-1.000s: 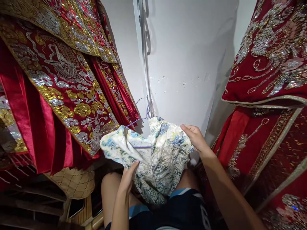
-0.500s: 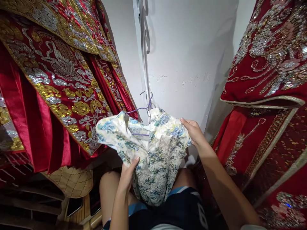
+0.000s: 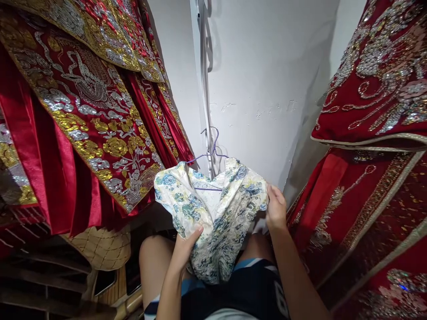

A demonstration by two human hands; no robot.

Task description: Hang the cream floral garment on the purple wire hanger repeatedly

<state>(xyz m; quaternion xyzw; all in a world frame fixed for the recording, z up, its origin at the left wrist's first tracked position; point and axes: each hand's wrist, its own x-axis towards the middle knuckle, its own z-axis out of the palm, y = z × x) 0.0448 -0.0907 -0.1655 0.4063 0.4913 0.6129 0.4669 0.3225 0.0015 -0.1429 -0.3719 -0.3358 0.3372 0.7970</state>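
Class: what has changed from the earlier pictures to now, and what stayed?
The right hand, holding the sleeve of the floral garment, has moved down. More of the purple hanger shows. The left hand still pinches the floral front; the red embroidered garments hang unchanged.

Apparently a garment shop or costume room (which is unclear): sequined red garments (image 3: 100, 115) fill the left of the frame, beaded red clothing (image 3: 376, 102) the right, and a floral top (image 3: 218, 226) sits on a purple hanger (image 3: 208, 189) at centre.
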